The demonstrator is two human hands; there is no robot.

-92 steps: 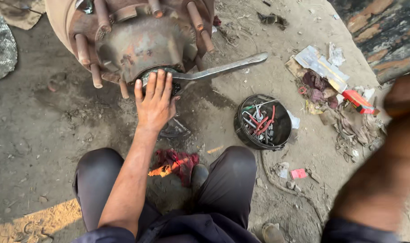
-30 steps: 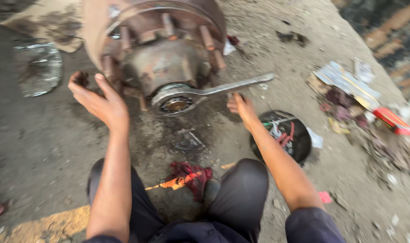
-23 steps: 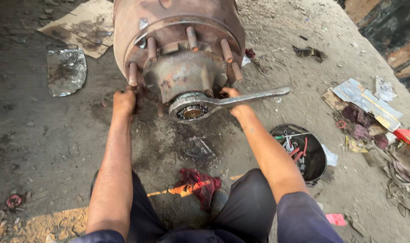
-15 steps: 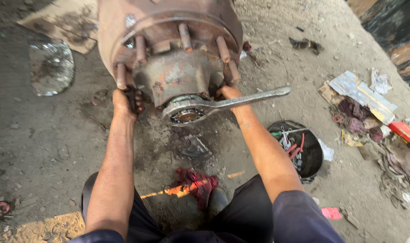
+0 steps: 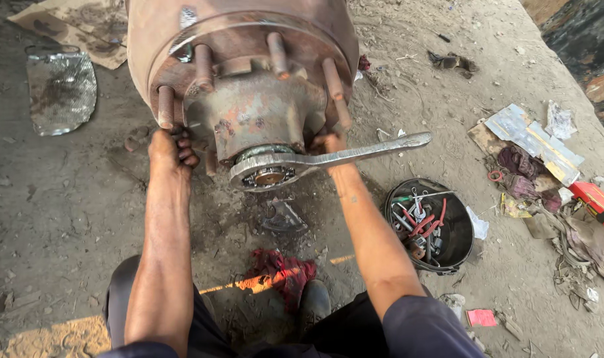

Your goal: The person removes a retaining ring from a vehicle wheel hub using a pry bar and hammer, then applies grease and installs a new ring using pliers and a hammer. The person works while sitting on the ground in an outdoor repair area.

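Dirt floor workshop; both hands now clamped on rusty wheel hub (image 5: 249, 99), left hand (image 5: 171, 147) curled on its lower-left rim, right hand (image 5: 330, 142) gripping its right side behind big wrench (image 5: 328, 159); half a second ago same grip, so hold looks settled; tool tub (image 5: 429, 225) right of right forearm.

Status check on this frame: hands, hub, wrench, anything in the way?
Left hand grips rusty wheel hub at lower left. Right hand on hub's right side, behind big wrench seated on the centre nut. Red rag and tool tub lie clear.

Counted are one rusty wheel hub (image 5: 249, 99), one long wrench (image 5: 328, 159), one black tool bowl (image 5: 461, 232), one red rag (image 5: 282, 272) and two hands (image 5: 172, 149).
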